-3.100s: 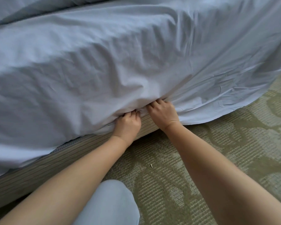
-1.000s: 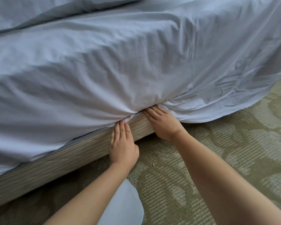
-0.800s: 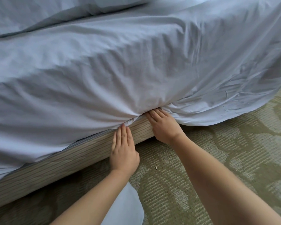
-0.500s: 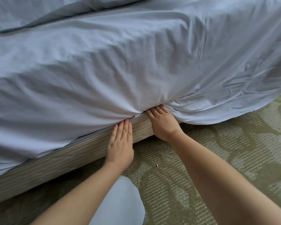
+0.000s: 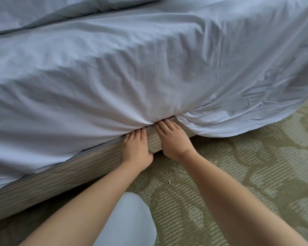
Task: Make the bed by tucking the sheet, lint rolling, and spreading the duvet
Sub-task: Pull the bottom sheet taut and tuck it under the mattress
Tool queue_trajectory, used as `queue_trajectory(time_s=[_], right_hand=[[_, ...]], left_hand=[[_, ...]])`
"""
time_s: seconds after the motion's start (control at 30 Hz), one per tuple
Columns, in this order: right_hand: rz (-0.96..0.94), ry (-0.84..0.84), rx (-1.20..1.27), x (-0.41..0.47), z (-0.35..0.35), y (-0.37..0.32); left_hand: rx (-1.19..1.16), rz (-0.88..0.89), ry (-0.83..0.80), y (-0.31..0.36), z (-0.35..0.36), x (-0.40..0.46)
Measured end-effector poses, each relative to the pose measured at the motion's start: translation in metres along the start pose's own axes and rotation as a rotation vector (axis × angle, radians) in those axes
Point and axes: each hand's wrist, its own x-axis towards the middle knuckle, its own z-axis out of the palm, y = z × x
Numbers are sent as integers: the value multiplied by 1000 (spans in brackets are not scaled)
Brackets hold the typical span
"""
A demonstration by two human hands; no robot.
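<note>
A pale blue sheet point(image 5: 132, 71) covers the mattress and hangs over its side. Left of my hands its edge runs tucked between the mattress and the striped beige bed base point(image 5: 64, 173). To the right it hangs loose down to the carpet. My left hand point(image 5: 136, 148) lies flat against the base with straight fingers, and its fingertips push into the gap under the mattress. My right hand point(image 5: 172, 139) sits just beside it, fingers straight, pressing the sheet into the same gap. A folded duvet point(image 5: 52, 9) lies along the far side of the bed.
A green patterned carpet point(image 5: 247, 174) covers the floor, with a small scrap point(image 5: 169, 181) lying on it near my right forearm. My knee in pale trousers point(image 5: 130, 221) is at the bottom centre, close to the bed base.
Both hands went from gripping bunched sheet to flat, straight fingers at the gap. My left hand slid up the base, closer to my right hand. More tucked edge shows on the left.
</note>
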Motion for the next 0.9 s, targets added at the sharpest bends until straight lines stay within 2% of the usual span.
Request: queue_trajectory(time_s=[0.1, 0.3, 0.43, 0.63, 0.77, 0.9], right_hand=[[21, -75, 42, -1, -2, 0], [27, -125, 15, -20, 4, 15], [77, -140, -17, -26, -1, 28], [267, -155, -19, -23, -12, 30], [395, -177, -13, -1, -17, 27], [417, -231, -14, 17, -24, 35]], left_hand=[[-85, -60, -25, 5, -6, 12], [7, -49, -21, 16, -1, -6], [98, 66, -20, 31, 10, -26], [50, 72, 18, 37, 2, -11], [-10, 106, -13, 39, -5, -2], [-75, 115, -34, 40, -11, 1]])
